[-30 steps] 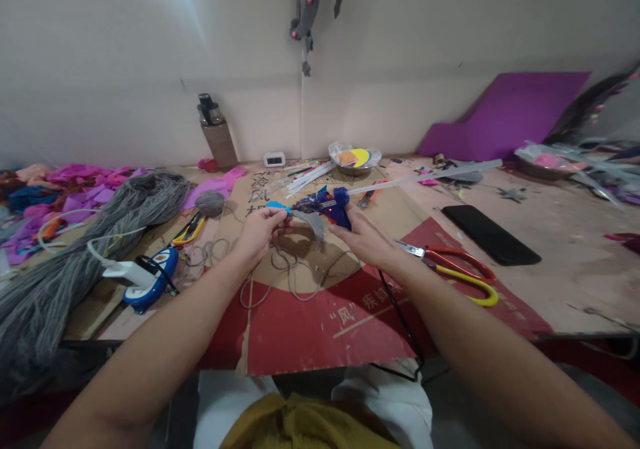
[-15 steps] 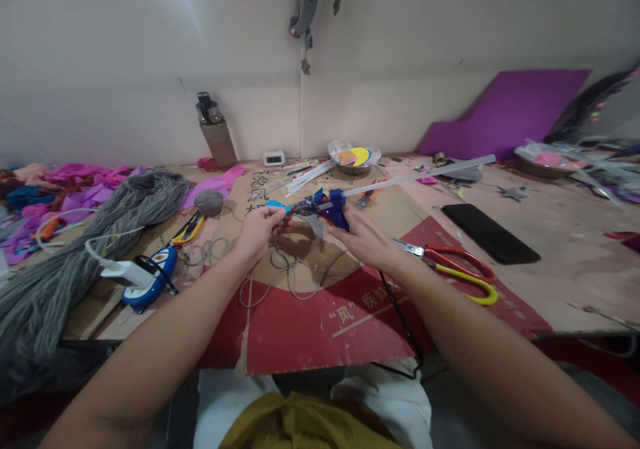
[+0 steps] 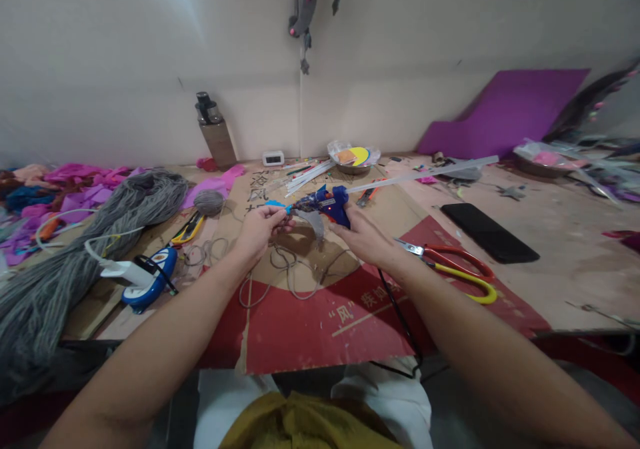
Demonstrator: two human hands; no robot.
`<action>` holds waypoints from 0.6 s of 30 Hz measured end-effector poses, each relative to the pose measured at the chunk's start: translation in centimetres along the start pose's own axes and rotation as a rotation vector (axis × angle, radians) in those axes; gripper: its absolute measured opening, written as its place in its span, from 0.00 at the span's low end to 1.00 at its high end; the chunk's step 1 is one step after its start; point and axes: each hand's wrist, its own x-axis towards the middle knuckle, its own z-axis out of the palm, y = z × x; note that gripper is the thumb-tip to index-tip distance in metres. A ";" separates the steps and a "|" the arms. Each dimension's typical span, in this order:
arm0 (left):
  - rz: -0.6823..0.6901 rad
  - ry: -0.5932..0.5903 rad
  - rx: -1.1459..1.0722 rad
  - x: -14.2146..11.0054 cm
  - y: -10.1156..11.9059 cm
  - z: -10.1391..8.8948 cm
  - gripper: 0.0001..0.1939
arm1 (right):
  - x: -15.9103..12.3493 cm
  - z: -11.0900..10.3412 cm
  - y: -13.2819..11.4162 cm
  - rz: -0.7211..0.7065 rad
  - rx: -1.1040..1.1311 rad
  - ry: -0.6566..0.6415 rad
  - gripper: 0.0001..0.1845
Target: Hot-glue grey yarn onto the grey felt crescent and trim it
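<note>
Sitting in right hand (image 3: 364, 237), blue glue gun (image 3: 339, 208), pointing toward left hand (image 3: 261, 231)

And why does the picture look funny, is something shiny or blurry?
In the head view, glare and a streak light the wall at upper left; the head view shows soft shadow on the cardboard; in the head view, the far-right clutter looks smeared, and the glue gun's finest details are unclear.
</note>
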 end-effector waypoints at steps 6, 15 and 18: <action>0.004 -0.008 -0.019 0.0 -0.1 0.0 0.05 | 0.1 0.1 0.3 -0.041 0.023 0.047 0.25; 0.004 -0.003 -0.029 -0.2 0.2 0.3 0.03 | 0.3 0.2 0.6 -0.022 0.111 0.155 0.20; 0.010 -0.008 -0.029 -0.2 0.3 0.3 0.03 | 0.8 0.0 1.2 0.148 0.267 0.171 0.14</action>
